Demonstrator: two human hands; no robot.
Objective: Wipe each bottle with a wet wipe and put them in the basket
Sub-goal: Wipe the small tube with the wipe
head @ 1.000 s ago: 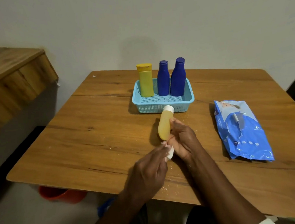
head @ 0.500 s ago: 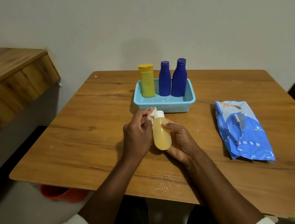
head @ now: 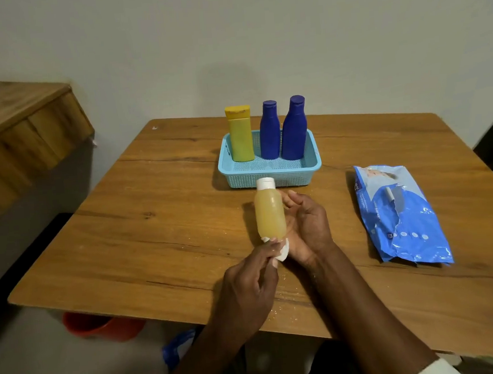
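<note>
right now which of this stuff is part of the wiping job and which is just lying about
Part of the job:
- amber bottle, held in the right hand
- wet wipe, pinched by the left hand
- blue basket with yellow bottle and two blue bottles
- wipes pack

Lying about:
- red bucket under the table
- wooden ledge

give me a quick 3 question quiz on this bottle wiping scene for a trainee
1. How many bottles stand in the blue basket?
2. True or false: the left hand pinches the white wipe at the base of the amber bottle.
3. The wipes pack lies: A) in the basket B) on the table right of the basket C) on the floor

Key: 1) three; 2) true; 3) B. The right hand holds the amber bottle.
</note>
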